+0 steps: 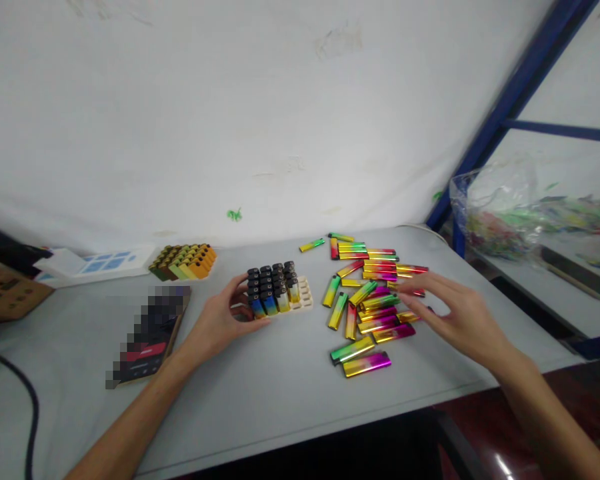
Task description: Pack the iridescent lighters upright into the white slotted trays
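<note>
L hand (221,328) grips tray (305,298) on gray tbl (270,380) (wall (180,133) scuffed).

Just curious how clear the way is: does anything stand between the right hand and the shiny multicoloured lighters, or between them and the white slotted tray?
Nothing visible does. The right hand is at the edge of the lighters; only bare grey table separates them from the tray. The left hand is on its opposite side.
</note>
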### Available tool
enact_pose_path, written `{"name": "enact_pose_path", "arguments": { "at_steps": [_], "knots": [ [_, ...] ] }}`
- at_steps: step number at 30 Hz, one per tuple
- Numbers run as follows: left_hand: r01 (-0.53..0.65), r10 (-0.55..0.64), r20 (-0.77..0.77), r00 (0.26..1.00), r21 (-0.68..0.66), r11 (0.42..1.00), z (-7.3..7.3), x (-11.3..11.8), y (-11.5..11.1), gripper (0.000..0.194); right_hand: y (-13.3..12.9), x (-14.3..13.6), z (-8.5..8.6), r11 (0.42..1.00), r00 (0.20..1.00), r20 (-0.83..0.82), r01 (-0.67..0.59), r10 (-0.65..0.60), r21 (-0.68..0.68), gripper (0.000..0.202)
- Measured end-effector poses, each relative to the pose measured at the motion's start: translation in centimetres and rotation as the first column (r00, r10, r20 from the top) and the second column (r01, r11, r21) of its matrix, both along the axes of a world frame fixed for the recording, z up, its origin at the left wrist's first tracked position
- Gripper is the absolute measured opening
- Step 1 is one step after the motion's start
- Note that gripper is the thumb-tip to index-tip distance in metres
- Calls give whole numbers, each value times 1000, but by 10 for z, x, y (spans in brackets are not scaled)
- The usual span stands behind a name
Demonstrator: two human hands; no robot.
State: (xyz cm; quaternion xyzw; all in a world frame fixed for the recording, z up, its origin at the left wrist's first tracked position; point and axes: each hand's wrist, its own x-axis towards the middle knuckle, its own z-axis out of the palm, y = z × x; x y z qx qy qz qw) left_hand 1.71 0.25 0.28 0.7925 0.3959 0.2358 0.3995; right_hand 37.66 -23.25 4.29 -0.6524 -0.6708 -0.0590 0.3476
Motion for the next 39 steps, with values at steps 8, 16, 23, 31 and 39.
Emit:
{"name": "enact_pose_path", "arguments": {
  "at_steps": [8,16,23,31,39],
  "knots": [
    [-9,10,-11,1000,32,999,0,4,-2,92,-39,-24,-54,998,992,127,33,-27,-47,36],
    [-27,28,-18,999,61,998,-3,3,0,89,-14,-24,-58,993,985,175,30,-10,-115,60],
    [-31,34,-36,999,93,995,-1,3,-1,88,-28,-31,-71,999,988,155,15,-20,34,48],
    [-39,41,-31,999,68,997,-2,3,-1,91,-49,-38,-59,973,981,121,130,-155,193,45],
    [-17,20,-43,999,55,998,-2,3,0,88,-82,-38,-79,979,979,102,164,-176,119,46]
  ]
}}
